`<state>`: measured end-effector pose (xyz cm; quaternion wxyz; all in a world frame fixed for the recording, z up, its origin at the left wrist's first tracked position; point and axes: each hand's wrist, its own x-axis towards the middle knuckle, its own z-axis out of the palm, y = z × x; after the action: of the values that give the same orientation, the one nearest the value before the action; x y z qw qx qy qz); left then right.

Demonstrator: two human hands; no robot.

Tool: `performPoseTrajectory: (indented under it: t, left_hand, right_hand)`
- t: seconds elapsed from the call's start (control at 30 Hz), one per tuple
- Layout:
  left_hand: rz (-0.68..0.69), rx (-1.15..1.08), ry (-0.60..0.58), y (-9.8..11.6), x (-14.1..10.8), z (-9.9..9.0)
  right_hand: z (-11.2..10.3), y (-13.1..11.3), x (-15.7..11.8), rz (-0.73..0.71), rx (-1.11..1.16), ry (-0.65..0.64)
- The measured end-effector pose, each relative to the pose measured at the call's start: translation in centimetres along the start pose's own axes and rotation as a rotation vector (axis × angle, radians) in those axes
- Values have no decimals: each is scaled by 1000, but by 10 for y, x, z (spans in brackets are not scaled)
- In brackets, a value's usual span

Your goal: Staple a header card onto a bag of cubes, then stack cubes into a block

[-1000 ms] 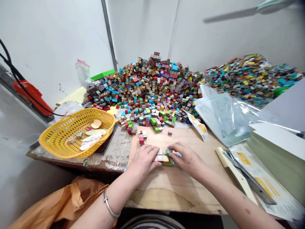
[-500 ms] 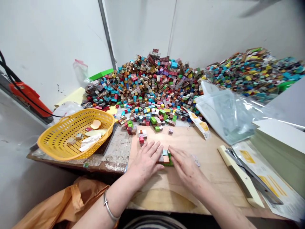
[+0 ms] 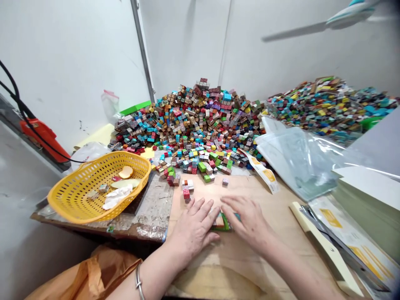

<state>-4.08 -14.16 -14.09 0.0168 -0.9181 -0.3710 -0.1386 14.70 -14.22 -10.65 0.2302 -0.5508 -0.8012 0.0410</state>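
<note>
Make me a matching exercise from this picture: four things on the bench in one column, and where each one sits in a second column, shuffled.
Things
1. yellow basket
2. small cube block
3. clear plastic bag
4. heap of cubes

Places
A. against the wall at the back
B. between the left hand and the right hand
C. at the left end of the bench
D. right of the loose cubes, in front of a second heap

Pairs: 1-C, 2-B, 3-D, 4-A

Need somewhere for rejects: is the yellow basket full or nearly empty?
Nearly empty: the yellow basket holds only a few scraps, and its mesh bottom shows.
</note>
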Motion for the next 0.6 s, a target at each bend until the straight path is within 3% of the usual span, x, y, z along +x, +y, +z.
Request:
performPoseTrajectory:
  t: [0.13, 0.3, 0.43, 0.6]
  left_hand:
    - [-11, -34, 18, 1, 0, 1]
    - [-31, -85, 55, 2, -1, 2]
    - [-32, -120, 39, 3, -1, 1]
    - [-57, -134, 45, 5, -1, 1]
  right_hand:
    - [10, 12, 61, 43, -35, 0]
    - [36, 4, 127, 163, -125, 48]
    - [49, -4, 149, 217, -158, 36]
    - [56, 2, 154, 244, -142, 8]
